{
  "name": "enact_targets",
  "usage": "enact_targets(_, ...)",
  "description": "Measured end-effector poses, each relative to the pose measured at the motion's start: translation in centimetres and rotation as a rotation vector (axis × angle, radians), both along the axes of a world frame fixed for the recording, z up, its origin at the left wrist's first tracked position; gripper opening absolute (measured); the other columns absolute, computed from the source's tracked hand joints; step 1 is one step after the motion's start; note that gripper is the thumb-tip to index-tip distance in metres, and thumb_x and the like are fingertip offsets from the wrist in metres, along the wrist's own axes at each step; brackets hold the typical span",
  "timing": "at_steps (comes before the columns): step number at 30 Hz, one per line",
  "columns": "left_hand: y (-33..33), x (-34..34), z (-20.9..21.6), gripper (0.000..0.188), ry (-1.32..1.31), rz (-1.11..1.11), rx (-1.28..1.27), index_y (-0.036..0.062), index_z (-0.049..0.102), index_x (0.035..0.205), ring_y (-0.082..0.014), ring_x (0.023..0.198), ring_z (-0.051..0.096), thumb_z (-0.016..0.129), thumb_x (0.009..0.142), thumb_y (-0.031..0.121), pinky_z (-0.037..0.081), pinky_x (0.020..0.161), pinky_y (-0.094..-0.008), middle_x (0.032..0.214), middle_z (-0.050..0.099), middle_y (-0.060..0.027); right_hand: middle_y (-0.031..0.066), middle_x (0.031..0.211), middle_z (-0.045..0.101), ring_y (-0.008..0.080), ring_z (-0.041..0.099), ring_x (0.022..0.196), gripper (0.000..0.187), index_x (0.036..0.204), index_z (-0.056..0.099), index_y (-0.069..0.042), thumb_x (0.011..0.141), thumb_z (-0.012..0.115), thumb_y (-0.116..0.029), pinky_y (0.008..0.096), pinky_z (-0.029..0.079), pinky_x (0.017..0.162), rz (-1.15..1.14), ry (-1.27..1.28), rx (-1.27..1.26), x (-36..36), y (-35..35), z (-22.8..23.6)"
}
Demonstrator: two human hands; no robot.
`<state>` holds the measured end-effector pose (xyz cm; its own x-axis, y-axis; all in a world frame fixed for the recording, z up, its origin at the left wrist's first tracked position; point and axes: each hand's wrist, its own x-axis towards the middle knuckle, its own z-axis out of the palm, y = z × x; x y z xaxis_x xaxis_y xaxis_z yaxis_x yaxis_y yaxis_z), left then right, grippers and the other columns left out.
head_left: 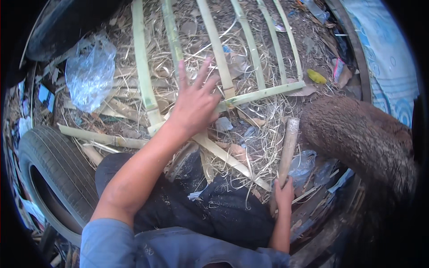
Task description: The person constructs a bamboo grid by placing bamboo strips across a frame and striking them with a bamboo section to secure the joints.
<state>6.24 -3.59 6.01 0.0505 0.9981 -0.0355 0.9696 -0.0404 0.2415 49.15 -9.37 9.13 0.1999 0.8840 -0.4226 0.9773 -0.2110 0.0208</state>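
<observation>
**Left hand [195,106] spread over bamboo frame [217,49]**

Its fingers are splayed, grasping nothing; whether the palm presses down I cannot tell. The right hand [283,196] is wrapped around the lower part of a wooden stick [288,145]. The bamboo frame lies ahead of the person's legs [232,210]. Farther out: a log [357,134] right, a tire [58,165] left.

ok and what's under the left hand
The bamboo crosspiece passes beneath the left hand, showing on both sides. Its covered stretch and the near end of the second slat from the left can't be seen.
</observation>
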Motion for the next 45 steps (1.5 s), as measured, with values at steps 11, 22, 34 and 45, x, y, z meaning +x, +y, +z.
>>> enact_targets(11,-1.3,-0.5,7.4,0.034,-0.353,0.050,0.002,0.0033,0.062,0.107,-0.0321,0.099,0.062,0.077,0.083,0.021,0.042,0.095,-0.0416,0.097,0.068,-0.0138,0.0103,0.103,0.067,0.0199,0.064,0.097,0.037,0.120,0.059,-0.002,0.084,0.068,-0.008,0.0336,0.049,0.085,0.094,1.098,0.272,-17.0,5.9,0.8)
enact_targets(22,-0.9,0.0,10.0,0.043,-0.589,0.191,0.036,0.0043,0.054,0.125,-0.0034,0.064,0.055,0.070,0.085,-0.002,0.037,0.055,-0.0192,0.075,0.065,-0.0025,0.0143,0.109,0.069,0.0168,0.066,0.100,0.046,0.135,0.050,0.005,0.091,0.061,-0.001,0.0291,0.053,0.087,-0.472,2.014,0.123,-28.8,8.8,-2.8)
enact_targets(34,-1.5,0.0,9.8,0.053,-0.609,0.196,0.066,-0.0037,0.052,0.134,-0.0056,0.079,0.058,0.069,0.084,-0.006,0.042,0.074,-0.0182,0.087,0.068,-0.0061,0.0107,0.114,0.069,0.0165,0.067,0.102,0.040,0.132,0.057,0.003,0.092,0.060,0.004,0.0295,0.054,0.091,-0.497,2.407,0.079,-29.7,9.1,-2.9)
enact_targets(45,-1.1,1.0,10.2,0.062,-0.476,0.255,0.170,-0.0052,0.036,0.149,-0.0039,0.067,0.043,0.057,0.091,-0.005,0.034,0.062,-0.0178,0.076,0.050,0.0025,0.0142,0.117,0.067,0.0148,0.067,0.094,0.044,0.127,0.060,0.001,0.083,0.058,0.005,0.0276,0.055,0.085,-0.506,2.446,0.103,-30.3,8.2,-3.4)
